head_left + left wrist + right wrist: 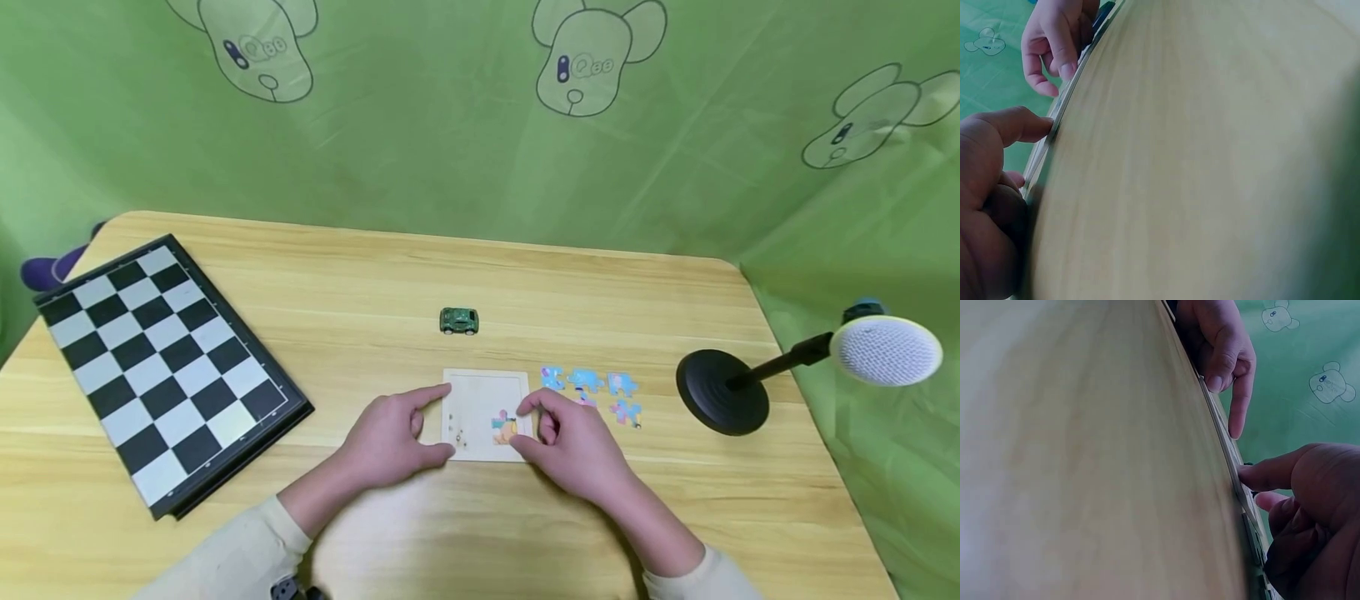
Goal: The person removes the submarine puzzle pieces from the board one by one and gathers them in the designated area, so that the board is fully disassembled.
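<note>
A square, light wooden puzzle tray [480, 400] lies flat on the table between both hands. At its left edge is my left hand [386, 442], index finger and thumb spread apart, their tips touching the upper and lower left side. My right hand [573, 446] reaches over the tray's right edge. Its thumb and bent index finger pinch a colourful jigsaw piece [504, 427] at the tray's lower right. Small printed marks show at the tray's lower left. Both wrist views show the hands at the tray's thin edge, seen from low down; the piece is hidden there.
Several blue and pink jigsaw pieces [585, 380] lie right of the tray, partly behind the right hand. A green toy car [459, 321] stands beyond the tray. A chessboard [165, 367] lies at left, and a black-based lamp [722, 392] stands at right.
</note>
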A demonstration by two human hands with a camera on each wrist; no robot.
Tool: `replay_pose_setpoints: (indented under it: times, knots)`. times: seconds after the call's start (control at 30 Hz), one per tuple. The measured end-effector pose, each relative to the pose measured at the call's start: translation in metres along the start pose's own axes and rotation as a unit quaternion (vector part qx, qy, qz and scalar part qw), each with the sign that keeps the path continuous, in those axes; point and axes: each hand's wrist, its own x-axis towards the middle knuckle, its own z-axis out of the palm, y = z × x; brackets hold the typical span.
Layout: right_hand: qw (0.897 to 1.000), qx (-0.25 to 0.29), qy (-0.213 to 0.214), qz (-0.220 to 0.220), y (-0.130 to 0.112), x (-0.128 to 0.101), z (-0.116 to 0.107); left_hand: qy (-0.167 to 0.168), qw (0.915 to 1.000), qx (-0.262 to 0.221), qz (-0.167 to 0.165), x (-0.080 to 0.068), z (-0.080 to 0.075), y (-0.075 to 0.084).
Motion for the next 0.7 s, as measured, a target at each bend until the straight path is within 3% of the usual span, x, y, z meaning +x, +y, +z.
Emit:
replay_pose_setpoints:
  times: [0.47,0.7]
  knots:
    - [1.000,-0.006,-0.023,0.016,-0.0024,0.0085,0.0036,0.000,1.0000,0.001,-0.002,-0.0002,-0.0012,0.0000]
    - [0.999,-0.030,-0.028,-0.002,-0.0038,0.0079,0.0045,-0.002,1.0000,-0.001,-0.004,-0.0001,-0.0002,0.0000]
